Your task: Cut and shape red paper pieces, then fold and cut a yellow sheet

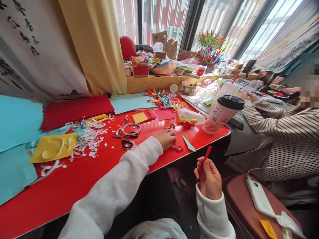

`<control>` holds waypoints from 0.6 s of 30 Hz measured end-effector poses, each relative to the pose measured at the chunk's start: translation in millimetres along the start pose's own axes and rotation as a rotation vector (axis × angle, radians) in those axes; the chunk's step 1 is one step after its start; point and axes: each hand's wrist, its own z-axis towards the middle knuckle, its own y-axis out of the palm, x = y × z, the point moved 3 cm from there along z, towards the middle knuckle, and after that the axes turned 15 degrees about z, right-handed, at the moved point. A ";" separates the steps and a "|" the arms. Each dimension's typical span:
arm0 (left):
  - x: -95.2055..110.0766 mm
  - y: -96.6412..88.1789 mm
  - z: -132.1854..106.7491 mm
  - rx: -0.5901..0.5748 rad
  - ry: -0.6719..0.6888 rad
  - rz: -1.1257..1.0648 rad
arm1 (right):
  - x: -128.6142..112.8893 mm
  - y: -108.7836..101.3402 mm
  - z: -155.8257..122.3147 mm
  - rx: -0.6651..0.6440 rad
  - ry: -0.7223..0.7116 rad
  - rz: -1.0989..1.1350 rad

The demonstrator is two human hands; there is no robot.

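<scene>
a craft workshop, it seems: coloured paper [77,108], white scraps [91,136] and scissors [123,136] lie on the red table [62,192], bright craft flowers [208,57] stand by the far windows [161,16], and another person [271,124] sits at a desk [238,141] on the right.

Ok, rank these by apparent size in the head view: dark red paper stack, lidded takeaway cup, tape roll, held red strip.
1. Dark red paper stack
2. Lidded takeaway cup
Unsure: tape roll and red strip; the right hand partly hides the strip, holding it nearer the camera.
</scene>
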 end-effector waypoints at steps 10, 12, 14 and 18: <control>-42.7 -47.1 -82.2 -0.092 -0.100 -0.605 | 45.3 59.5 -21.5 -0.287 0.300 -0.162; -46.2 -53.8 -90.7 -0.129 -0.094 -0.605 | 48.3 78.8 -18.1 -0.360 0.277 -0.258; -48.5 -60.0 -96.5 -0.154 -0.093 -0.584 | 49.7 97.8 -14.8 -0.446 0.234 -0.348; -57.3 -76.2 -103.8 0.041 -0.214 -0.644 | 51.3 124.0 -13.6 -0.472 0.294 -0.288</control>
